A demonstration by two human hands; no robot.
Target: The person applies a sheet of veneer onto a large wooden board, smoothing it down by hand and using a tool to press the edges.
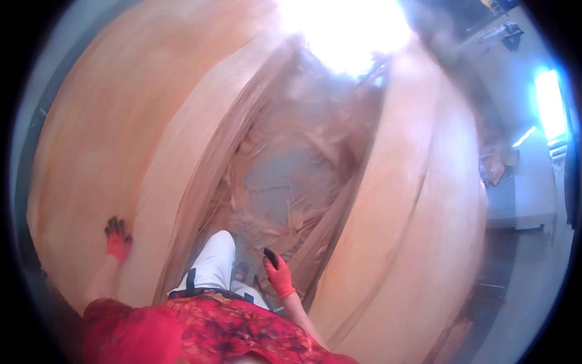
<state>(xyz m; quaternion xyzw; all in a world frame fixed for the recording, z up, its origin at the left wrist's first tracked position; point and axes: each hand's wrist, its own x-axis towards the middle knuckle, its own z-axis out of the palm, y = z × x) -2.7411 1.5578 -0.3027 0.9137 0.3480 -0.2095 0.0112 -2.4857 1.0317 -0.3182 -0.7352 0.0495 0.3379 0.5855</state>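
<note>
My left hand (pixel 118 238), in a red-orange glove with dark fingertips, lies with its fingers apart on a broad, pale wood veneer sheet (pixel 97 158) at the left. It grips nothing. My right hand (pixel 279 276), gloved the same way, hangs beside my leg over the gap between two stacks. It shows edge-on, a dark finger part pointing forward; the other fingers are hidden. Nearest to it is the right-hand stack of wood sheets (pixel 388 200), which it does not appear to touch.
Torn veneer scraps (pixel 303 218) litter the grey floor (pixel 276 176) between the stacks. Ragged brown sheet edges (pixel 209 158) line the left stack. Bright light (pixel 351 30) washes out the far end. A lit window (pixel 550 106) and pale wall stand at the far right.
</note>
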